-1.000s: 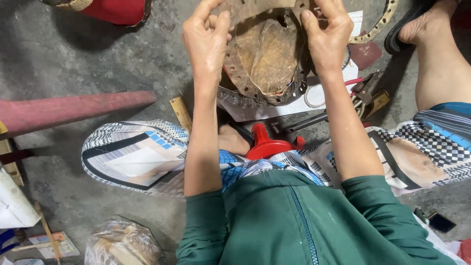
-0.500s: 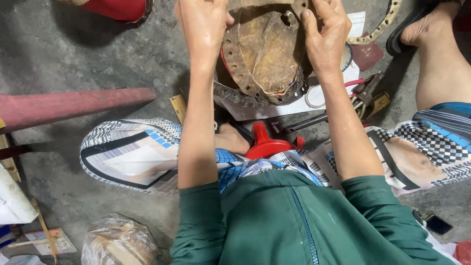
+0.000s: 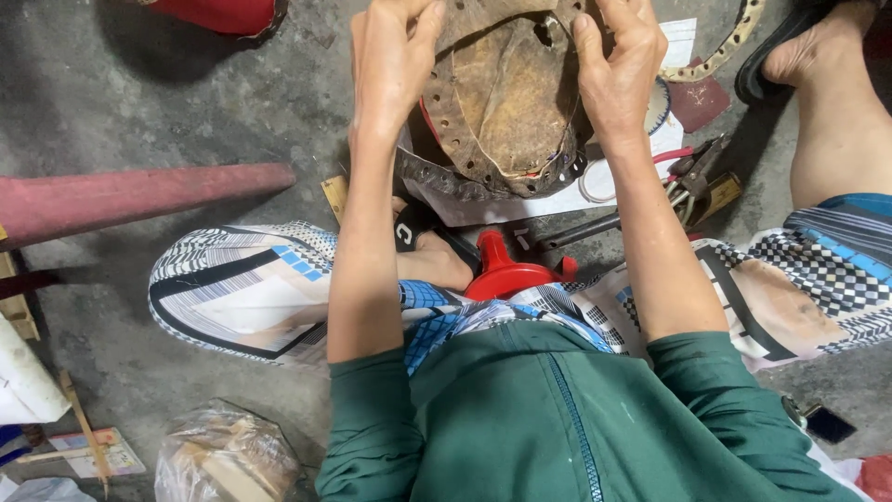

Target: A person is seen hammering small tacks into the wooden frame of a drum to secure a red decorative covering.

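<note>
Both hands now sit higher on the brown leather disc [image 3: 509,93]: the left hand [image 3: 390,70] and right hand [image 3: 621,74] stay clamped on its opposite edges, so the turning of it continues.

The hide disc [image 3: 506,93] is a round, worn piece of brown leather, mottled tan in the middle and darker toward the rim. A ring of small punched holes runs along its edge, and light cord threads through several at the lower right. It is held up off the floor, tilted toward the camera, its sides pinched between both hands.
</note>
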